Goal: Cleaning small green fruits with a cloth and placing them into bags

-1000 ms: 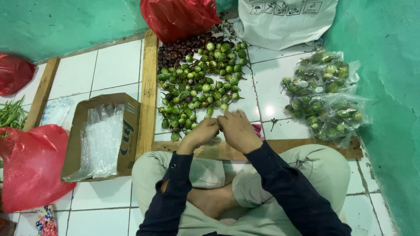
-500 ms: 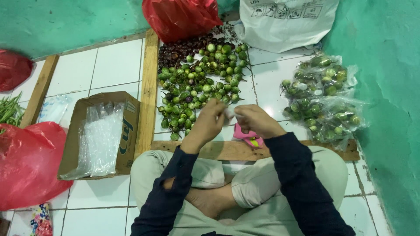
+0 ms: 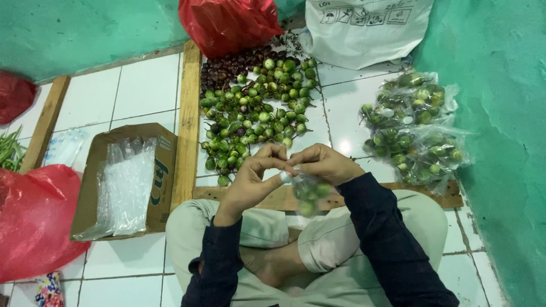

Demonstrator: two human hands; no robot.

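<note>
I sit cross-legged on a white tiled floor. My left hand (image 3: 253,176) and my right hand (image 3: 321,162) meet in front of me, both pinching the twisted neck of a small clear plastic bag (image 3: 310,196) filled with round green eggplants, which hangs blurred below my right hand. Beyond my hands lies a loose pile of green eggplants (image 3: 256,113) inside a wooden frame (image 3: 189,125). Several filled clear bags (image 3: 415,131) lie to the right.
A cardboard box (image 3: 156,182) of empty clear bags stands at my left. Red plastic bags sit at the left (image 3: 34,222), far left (image 3: 14,94) and top (image 3: 227,23). A white sack (image 3: 364,28) stands at the top right, a teal wall (image 3: 500,142) on the right.
My hands rose from the wooden frame's near edge and drew closer to me. The small filled bag now hangs from them, blurred as if spinning.
</note>
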